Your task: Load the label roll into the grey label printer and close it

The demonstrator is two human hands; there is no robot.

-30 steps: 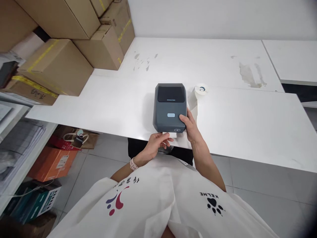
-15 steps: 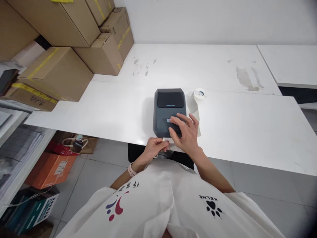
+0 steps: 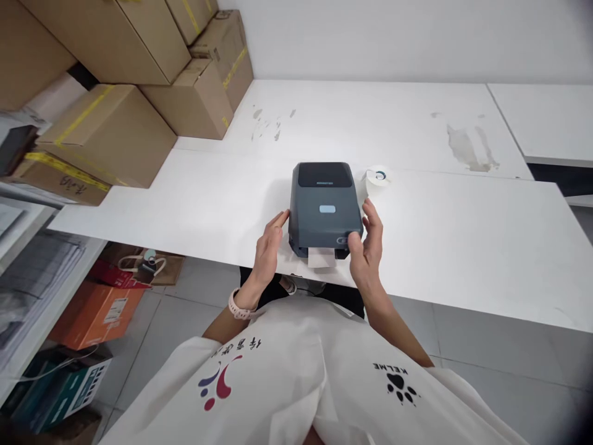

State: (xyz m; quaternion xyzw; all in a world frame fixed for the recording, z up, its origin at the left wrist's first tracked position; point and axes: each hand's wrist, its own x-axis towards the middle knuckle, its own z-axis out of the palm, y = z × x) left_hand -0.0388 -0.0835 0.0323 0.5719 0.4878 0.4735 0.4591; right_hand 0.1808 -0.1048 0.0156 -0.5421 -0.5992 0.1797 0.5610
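1. The grey printer (image 3: 327, 227) stands near the front edge of the bench (image 3: 445, 247), between the two hands; its long axis runs from this edge toward the wall (image 3: 393, 40).
2. The left hand (image 3: 266, 252) is wide, fingertips just beside its left side.
3. The right hand (image 3: 367, 264) is nearer: spread, thumb at the front right corner; if it grips, I cannot tell.

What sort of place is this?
Probably a packing or stock room: taped cardboard boxes stacked at left, what looks like a label printer at a white table, a paper slip poking from its front, and a paper roll nearby.
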